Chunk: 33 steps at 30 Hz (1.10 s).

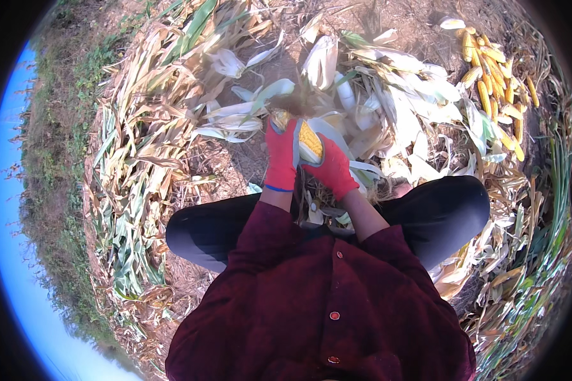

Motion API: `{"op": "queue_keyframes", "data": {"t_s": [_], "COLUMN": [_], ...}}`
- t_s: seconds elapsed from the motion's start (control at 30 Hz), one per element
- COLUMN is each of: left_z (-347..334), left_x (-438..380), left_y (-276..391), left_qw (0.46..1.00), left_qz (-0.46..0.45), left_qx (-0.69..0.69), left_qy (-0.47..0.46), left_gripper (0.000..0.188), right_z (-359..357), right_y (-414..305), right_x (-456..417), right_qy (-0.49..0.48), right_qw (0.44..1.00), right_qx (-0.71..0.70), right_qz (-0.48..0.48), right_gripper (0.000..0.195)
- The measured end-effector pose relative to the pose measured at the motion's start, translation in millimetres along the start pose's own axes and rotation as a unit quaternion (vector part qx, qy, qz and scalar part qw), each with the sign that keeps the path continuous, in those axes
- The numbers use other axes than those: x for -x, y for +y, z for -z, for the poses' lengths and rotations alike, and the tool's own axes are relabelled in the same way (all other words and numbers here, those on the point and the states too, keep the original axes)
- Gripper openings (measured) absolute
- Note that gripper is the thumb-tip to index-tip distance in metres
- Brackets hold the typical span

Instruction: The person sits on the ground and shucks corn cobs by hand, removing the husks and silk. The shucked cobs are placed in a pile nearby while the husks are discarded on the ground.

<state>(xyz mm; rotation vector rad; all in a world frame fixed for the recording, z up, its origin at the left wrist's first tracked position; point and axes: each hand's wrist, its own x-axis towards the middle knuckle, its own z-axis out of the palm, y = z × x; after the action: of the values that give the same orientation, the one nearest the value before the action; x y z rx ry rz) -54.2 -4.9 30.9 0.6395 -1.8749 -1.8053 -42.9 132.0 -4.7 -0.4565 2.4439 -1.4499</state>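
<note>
My left hand (pixel 282 145), in a red glove with grey palm coating, grips the husk and tip end of an ear of corn (pixel 309 140). Yellow kernels show between the two gloves. Around the lower end of the ear my right hand (pixel 331 164), gloved the same way, is closed. Pale husk still covers part of that lower end, and a long husk leaf (pixel 329 131) hangs beside the right glove. The palms and most fingertips are hidden behind the ear and gloves.
Loose pale husks (pixel 400 100) cover the ground ahead and to the right. A heap of bare yellow corn ears (pixel 495 76) lies at the far right. Dry stalks and leaves (pixel 148 124) are piled on the left. My crossed legs (pixel 438 214) flank the work.
</note>
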Motion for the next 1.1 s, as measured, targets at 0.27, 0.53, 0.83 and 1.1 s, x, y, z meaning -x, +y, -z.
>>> {"op": "queue_keyframes", "data": {"t_s": [0.27, 0.53, 0.83, 1.1], "left_z": [36.4, 35.2, 39.0, 28.4], "left_x": [-34.7, -25.0, -18.5, -15.4], "left_y": [-7.8, 58.8, 37.3, 48.2], "left_qw": [0.985, 0.956, 0.943, 0.871], "left_qz": [0.100, 0.133, 0.130, 0.182], "left_qx": [0.140, 0.220, 0.307, 0.455], "left_qy": [-0.010, -0.143, -0.024, 0.042], "left_gripper": [0.035, 0.050, 0.043, 0.027], "right_z": [0.6, 2.9, 16.0, 2.7], "right_y": [-1.8, 10.3, 7.3, 15.3], "right_x": [0.6, -1.2, -5.0, -3.5], "right_qy": [-0.025, -0.089, -0.114, -0.125], "right_qw": [0.998, 0.990, 0.984, 0.973], "right_qx": [-0.012, -0.065, -0.080, -0.167], "right_qz": [0.063, 0.094, 0.114, 0.099], "right_gripper": [0.080, 0.081, 0.079, 0.086]}}
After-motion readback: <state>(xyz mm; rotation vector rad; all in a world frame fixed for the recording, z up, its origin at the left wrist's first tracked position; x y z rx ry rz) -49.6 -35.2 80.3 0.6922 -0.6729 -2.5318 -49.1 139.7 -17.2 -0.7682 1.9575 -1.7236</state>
